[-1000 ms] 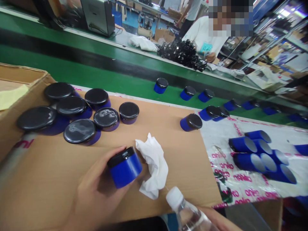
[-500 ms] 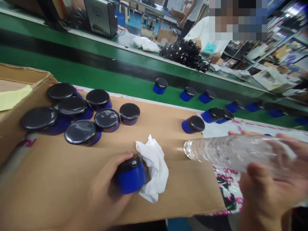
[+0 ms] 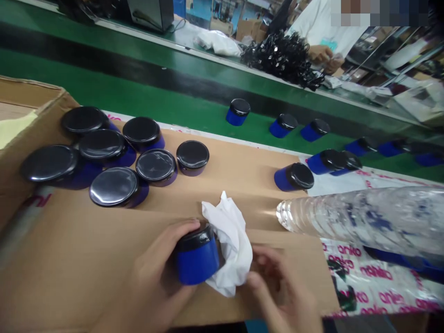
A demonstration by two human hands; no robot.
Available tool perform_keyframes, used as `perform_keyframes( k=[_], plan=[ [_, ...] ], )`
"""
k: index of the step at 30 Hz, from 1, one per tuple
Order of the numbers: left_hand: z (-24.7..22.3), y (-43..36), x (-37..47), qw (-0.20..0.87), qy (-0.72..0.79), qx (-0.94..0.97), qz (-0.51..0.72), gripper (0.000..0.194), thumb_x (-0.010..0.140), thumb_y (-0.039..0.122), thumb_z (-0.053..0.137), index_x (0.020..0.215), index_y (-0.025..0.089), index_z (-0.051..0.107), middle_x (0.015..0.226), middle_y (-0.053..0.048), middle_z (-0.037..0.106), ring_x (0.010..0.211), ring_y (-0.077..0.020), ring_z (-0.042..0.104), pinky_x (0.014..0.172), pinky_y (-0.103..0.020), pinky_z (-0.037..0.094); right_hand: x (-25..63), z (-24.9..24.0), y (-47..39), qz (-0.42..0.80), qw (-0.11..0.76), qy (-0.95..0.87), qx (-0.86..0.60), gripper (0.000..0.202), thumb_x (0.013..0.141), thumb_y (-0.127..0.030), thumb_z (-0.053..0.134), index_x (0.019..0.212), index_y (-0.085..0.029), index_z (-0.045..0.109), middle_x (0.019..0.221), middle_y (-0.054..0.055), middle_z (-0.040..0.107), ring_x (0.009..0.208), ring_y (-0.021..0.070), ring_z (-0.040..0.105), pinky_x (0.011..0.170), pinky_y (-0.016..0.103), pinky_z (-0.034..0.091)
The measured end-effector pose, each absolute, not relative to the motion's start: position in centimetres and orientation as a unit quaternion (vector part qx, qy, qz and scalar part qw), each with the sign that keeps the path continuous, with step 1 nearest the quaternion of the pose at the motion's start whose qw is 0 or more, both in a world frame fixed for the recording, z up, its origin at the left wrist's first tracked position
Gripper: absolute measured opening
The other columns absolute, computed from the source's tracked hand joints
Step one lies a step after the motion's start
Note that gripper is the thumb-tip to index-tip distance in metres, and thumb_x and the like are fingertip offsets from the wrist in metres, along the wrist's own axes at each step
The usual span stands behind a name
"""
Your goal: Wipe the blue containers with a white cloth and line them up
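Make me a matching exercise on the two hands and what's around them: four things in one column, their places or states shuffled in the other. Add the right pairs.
Things
1. Left hand
2. Right hand
3. Clear bottle
4. Heap of black pieces

Places and states
A. At the right-hand edge of the crumpled white cloth
B. Beyond the green surface, near a co-worker's hands
C. Holding a blue jar
D. On its side, running off the picture's right edge

Right pairs: 1-C, 2-A, 3-D, 4-B

open cardboard lies beyond the cloth; rightward, the bottle obstructs.
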State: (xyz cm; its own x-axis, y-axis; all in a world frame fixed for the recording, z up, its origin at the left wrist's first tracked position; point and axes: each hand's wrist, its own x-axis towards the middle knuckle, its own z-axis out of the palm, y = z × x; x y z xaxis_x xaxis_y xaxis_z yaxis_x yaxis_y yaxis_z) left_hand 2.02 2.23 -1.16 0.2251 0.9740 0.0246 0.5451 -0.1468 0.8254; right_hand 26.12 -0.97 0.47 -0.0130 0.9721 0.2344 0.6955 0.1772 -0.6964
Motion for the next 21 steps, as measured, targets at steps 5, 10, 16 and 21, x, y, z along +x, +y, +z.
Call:
perform_keyframes(
  k=[5, 10, 16, 21],
  plan=[
    [-1.0, 2.0, 1.8, 0.373, 0.542, 0.695, 0.288, 0.059, 0.084, 0.019, 0.059, 0.136, 0.040, 0.040, 0.137, 0.001, 0.061, 0.124, -0.0195, 0.063, 0.104, -0.031, 0.055, 25.3, 0.0, -0.1, 0.239, 0.355, -0.662, -0.615, 0.015, 0.093, -0.028, 0.063, 0.080, -0.021, 0.065, 0.079, 0.002, 0.066, 0.073, 0.0141, 0.067, 0.059, 0.021, 0.052],
    [-1.1, 1.3, 2.0, 0.375, 0.554, 0.685, 0.288, 0.063, 0.083, 0.018, 0.058, 0.138, 0.041, 0.039, 0.137, 0.001, 0.062, 0.124, -0.0221, 0.063, 0.105, -0.037, 0.054, 24.2, 0.7, 0.1, 0.225, 0.411, -0.620, -0.629, 0.026, 0.082, -0.045, 0.074, 0.076, -0.020, 0.068, 0.074, 0.005, 0.066, 0.074, 0.0212, 0.066, 0.058, 0.029, 0.053],
    [-1.3, 1.4, 2.0, 0.362, 0.543, 0.700, 0.290, 0.063, 0.085, 0.020, 0.057, 0.141, 0.038, 0.035, 0.138, -0.004, 0.061, 0.124, -0.0234, 0.063, 0.101, -0.033, 0.057, 20.3, -0.3, 0.9, 0.222, 0.465, -0.642, -0.568, 0.016, 0.082, -0.036, 0.074, 0.078, -0.021, 0.069, 0.076, 0.005, 0.066, 0.075, 0.0226, 0.067, 0.061, 0.032, 0.054],
    [-1.1, 1.8, 2.3, 0.328, 0.520, 0.739, 0.274, 0.064, 0.085, 0.015, 0.057, 0.142, 0.031, 0.035, 0.133, -0.002, 0.062, 0.122, -0.0152, 0.061, 0.104, -0.021, 0.051, 19.6, -0.9, 0.9, 0.234, 0.482, -0.655, -0.533, 0.013, 0.085, -0.009, 0.063, 0.086, -0.022, 0.064, 0.086, 0.000, 0.066, 0.081, 0.0145, 0.065, 0.071, 0.026, 0.053]
  ],
)
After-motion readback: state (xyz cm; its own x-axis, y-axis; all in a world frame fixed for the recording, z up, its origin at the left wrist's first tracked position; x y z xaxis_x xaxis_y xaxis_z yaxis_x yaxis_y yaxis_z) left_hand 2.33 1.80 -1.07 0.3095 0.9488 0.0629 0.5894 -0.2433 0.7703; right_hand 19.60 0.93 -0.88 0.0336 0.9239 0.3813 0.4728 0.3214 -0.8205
